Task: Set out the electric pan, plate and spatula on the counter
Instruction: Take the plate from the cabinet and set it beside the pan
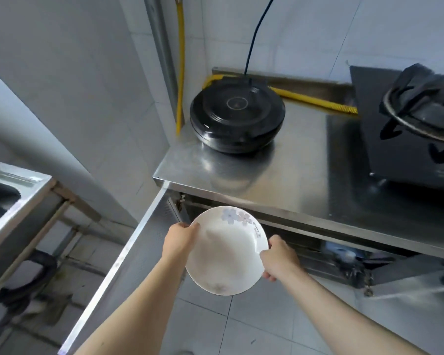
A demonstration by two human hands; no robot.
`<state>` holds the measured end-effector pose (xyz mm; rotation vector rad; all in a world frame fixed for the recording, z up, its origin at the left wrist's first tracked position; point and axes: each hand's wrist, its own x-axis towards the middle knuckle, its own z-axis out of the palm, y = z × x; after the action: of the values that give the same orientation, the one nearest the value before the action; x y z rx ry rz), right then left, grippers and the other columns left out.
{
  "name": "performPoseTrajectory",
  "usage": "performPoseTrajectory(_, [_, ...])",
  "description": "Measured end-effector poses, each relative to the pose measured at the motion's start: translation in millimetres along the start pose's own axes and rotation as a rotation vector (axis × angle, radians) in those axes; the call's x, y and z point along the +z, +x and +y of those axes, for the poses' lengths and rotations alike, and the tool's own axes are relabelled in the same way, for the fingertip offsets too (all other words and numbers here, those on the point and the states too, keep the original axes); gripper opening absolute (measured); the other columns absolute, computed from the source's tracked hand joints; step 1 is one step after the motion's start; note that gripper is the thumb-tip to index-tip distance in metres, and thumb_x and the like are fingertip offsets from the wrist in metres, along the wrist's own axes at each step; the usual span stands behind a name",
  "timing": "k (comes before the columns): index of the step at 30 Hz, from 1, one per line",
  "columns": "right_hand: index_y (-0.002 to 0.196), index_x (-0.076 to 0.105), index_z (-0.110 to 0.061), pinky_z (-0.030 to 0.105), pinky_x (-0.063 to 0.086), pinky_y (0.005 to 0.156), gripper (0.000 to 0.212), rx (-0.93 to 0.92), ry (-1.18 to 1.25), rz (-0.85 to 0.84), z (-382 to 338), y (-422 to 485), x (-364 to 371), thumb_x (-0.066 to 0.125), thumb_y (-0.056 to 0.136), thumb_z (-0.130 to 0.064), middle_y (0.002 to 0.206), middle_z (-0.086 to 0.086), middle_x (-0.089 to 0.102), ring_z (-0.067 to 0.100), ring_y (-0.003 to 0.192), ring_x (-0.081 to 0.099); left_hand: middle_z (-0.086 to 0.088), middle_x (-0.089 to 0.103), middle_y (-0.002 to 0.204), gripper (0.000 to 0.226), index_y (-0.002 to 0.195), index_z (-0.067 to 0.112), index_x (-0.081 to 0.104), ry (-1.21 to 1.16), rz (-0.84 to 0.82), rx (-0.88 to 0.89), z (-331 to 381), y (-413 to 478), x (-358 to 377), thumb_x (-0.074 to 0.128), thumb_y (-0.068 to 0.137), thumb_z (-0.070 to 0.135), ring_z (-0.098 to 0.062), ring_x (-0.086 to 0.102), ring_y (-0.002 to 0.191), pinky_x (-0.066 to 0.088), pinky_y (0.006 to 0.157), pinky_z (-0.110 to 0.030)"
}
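Both hands, the left hand (180,239) and right hand (277,257), grip the white flowered plate (226,252) by its rim below the steel counter (280,180), so lift it level and set it on bare steel in front of the black electric pan (237,116).

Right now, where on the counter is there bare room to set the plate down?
Bare steel for the plate lies on the counter between the pan and the front edge, and in a strip between pan and stove. The stove fills the right side; behind the pan run its cord and a yellow hose.
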<state>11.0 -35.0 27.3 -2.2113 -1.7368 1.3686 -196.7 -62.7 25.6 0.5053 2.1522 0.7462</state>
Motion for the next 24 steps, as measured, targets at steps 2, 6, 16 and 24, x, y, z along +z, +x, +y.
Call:
performPoseTrajectory(2, [0.089,0.045,-0.013,0.02,0.041,0.039,0.018,-0.022,0.002,0.002,-11,-13,-16,0.035,0.076,-0.006,0.085,0.009,0.066,0.021,0.048,0.061,-0.002,0.062,0.068,0.015,0.071,0.017,0.06,-0.003,-0.013,0.005,16,-14,-14,0.058,0.072,0.031,-0.022,0.06,0.066,0.046,0.06,-0.028])
performPoseTrajectory(6, [0.095,0.048,-0.015,0.021,0.042,0.04,0.026,-0.079,0.031,0.023,-29,-35,-51,0.035,0.074,-0.008,0.08,0.006,0.065,0.019,0.044,0.059,-0.002,0.059,0.065,0.02,0.069,0.015,0.058,0.005,-0.017,0.067,56,-42,-31,0.056,0.064,0.034,-0.026,0.058,0.064,0.045,0.061,-0.03])
performPoseTrajectory(16, [0.117,0.042,-0.021,0.043,0.059,0.075,0.04,-0.137,0.049,0.187,-35,-33,-141,0.043,0.078,-0.011,0.099,0.0,0.059,0.026,0.087,0.062,-0.008,0.062,0.08,0.012,0.08,0.011,0.06,-0.004,-0.051,0.21,141,-81,24,0.059,0.077,0.022,-0.027,0.057,0.075,0.044,0.067,-0.03])
performPoseTrajectory(24, [0.136,0.04,-0.03,0.028,0.045,0.062,0.061,-0.065,0.273,0.318,-15,9,-161,0.043,0.082,-0.003,0.105,0.001,0.058,0.024,0.089,0.051,-0.002,0.059,0.099,0.05,0.127,0.014,0.052,-0.089,-0.229,0.223,168,-62,78,0.053,0.078,0.001,-0.025,0.056,0.092,0.057,0.075,-0.041])
